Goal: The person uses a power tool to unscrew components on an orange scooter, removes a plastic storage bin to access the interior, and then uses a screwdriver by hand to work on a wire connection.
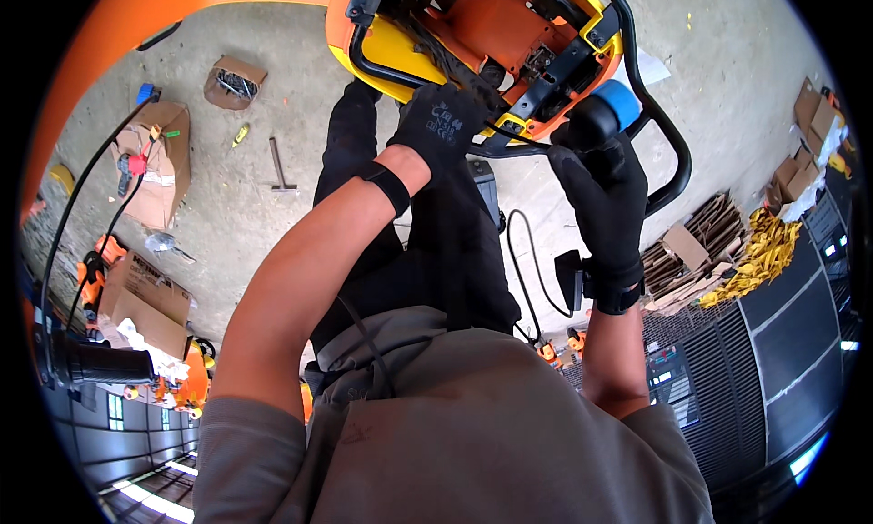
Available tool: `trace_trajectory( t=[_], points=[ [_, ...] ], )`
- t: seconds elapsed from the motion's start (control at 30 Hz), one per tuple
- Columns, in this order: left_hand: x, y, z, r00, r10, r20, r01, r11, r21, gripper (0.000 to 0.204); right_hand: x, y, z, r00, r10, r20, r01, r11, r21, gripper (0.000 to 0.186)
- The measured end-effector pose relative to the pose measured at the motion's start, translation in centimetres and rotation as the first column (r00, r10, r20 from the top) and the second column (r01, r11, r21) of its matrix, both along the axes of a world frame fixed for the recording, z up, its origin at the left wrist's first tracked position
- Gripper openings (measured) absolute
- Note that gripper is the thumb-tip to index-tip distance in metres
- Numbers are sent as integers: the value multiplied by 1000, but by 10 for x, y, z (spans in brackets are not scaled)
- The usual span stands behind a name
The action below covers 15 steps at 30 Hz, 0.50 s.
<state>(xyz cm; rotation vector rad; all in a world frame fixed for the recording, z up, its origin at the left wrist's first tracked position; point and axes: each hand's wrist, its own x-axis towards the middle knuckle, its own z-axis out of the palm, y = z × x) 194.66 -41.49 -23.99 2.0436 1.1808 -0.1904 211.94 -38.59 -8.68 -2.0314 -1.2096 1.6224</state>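
A black work glove covers my left hand (pixel 441 126). It is curled at the near edge of an orange and yellow machine body (pixel 386 55); its fingertips are hidden, so what it grips does not show. On the right, my gloved right hand (pixel 600 183) is closed around a black cylindrical piece with a blue end (pixel 617 104). A thin black cable (pixel 518 136) runs between the two hands in front of the machine. Inside the open body sit a reddish-orange panel (pixel 491 22) and metal brackets. A bent black tube frame (pixel 675 151) curves past my right hand.
Left on the concrete floor lie a hammer-like T-shaped tool (pixel 279 165), a yellow marker-like item (pixel 240 136) and an open box of metal parts (pixel 235 83). Cardboard (pixel 155 165) lies further left, near a black handle grip (pixel 114 365). Cardboard strips (pixel 696 246) and yellow strapping (pixel 759 256) are piled right.
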Motion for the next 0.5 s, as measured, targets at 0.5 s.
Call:
trace_trajectory(
  t=[0.5],
  points=[
    [7, 1, -4, 998, -30, -61, 21, 989, -147, 25, -3, 4, 19, 939, 237, 250, -276, 952, 133, 21]
  ],
)
